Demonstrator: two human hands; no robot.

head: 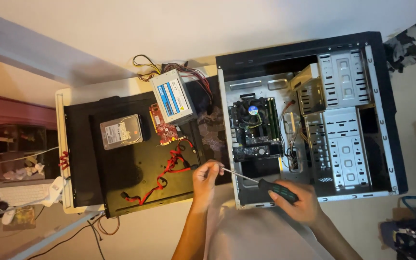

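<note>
Head view: right hand (300, 201) grips black-green-handled screwdriver (258, 182); left hand (205, 176) pinches its steel tip.
Risk: tip slipping could jab fingers or scratch the green motherboard (256, 127) in the open black computer case (309, 120).

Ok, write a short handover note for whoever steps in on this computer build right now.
Right hand grips the screwdriver by its dark handle.
Left hand pinches the shaft near the tip, at the lower edge of the open case.
Motherboard with its fan sits inside the case.
Out on the black panel: hard drive, red card, power supply, red cables.
</note>
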